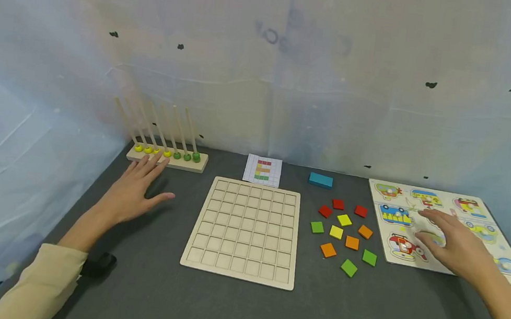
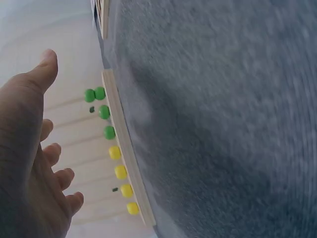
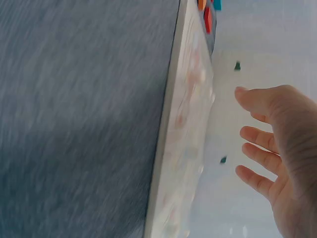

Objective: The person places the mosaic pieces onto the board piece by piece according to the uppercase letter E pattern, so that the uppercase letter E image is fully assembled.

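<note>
My left hand [image 1: 136, 188] hovers with fingers spread just in front of a wooden bead stacker [image 1: 194, 167]. This has upright pegs with yellow and green beads at their bottoms. In the left wrist view, no bead touches the left hand [image 2: 37, 158]. Over a wooden knob puzzle board [image 1: 438, 262] with vehicle pictures is my right hand [image 1: 456, 243], its fingers loosely bent and holding nothing. The right wrist view shows a gap between the right hand [image 3: 282, 144] and the blurred puzzle board [image 3: 171, 134]. Between the hands lies a square wooden grid board [image 1: 247, 229], its cells bare.
Loose square tiles lie right of the grid board: red [image 1: 337, 204], yellow [image 1: 336, 232], orange [image 1: 352, 242] and green [image 1: 349, 268]. A printed pattern card [image 1: 262, 171] touches the grid board's far edge. Behind the tiles is a blue block [image 1: 321, 180]. Pale sheeting [image 1: 336, 116] hangs behind the dark table.
</note>
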{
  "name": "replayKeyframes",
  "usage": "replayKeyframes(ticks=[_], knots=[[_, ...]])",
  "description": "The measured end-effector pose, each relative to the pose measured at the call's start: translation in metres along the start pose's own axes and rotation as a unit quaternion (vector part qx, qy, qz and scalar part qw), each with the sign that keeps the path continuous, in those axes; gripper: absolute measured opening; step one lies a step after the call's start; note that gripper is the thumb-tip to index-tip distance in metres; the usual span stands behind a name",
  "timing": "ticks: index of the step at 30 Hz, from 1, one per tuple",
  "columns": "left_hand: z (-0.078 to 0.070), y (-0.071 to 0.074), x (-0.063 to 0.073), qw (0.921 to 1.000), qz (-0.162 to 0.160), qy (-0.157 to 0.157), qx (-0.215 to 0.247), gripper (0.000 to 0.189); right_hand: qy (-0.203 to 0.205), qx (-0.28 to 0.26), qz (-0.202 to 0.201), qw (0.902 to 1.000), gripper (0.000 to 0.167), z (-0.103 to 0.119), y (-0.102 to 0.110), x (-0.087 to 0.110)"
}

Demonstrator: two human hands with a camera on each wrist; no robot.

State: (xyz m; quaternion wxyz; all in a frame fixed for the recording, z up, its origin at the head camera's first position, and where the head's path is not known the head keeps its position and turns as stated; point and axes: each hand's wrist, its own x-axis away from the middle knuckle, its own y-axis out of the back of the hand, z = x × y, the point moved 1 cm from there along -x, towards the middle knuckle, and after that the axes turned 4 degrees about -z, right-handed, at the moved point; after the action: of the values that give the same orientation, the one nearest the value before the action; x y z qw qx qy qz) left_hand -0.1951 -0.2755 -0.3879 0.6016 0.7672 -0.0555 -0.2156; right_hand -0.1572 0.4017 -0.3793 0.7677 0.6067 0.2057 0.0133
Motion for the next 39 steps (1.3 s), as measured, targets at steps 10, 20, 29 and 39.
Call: replayKeyframes(ticks=[10, 20, 29, 39], knots=[[-0.023, -0.003, 0.004, 0.9989, 0.039, 0.005, 0.024, 0.093, 0.079, -0.02, -0.014, 0.9965, 0.057, 0.036, -0.006, -0.018], [-0.049, -0.012, 0.016, 0.9948, 0.068, -0.015, 0.074, 0.094, 0.116, -0.041, -0.005, 0.9924, 0.05, 0.069, -0.02, -0.034], [-0.071, -0.016, 0.024, 0.9874, 0.103, -0.044, 0.112, 0.092, 0.129, -0.074, 0.044, 0.9879, 0.045, 0.094, -0.032, -0.052], [-0.081, -0.02, 0.025, 0.9782, 0.154, -0.054, 0.128, 0.091, 0.147, -0.117, 0.087, 0.9783, 0.046, 0.127, -0.053, -0.075]])
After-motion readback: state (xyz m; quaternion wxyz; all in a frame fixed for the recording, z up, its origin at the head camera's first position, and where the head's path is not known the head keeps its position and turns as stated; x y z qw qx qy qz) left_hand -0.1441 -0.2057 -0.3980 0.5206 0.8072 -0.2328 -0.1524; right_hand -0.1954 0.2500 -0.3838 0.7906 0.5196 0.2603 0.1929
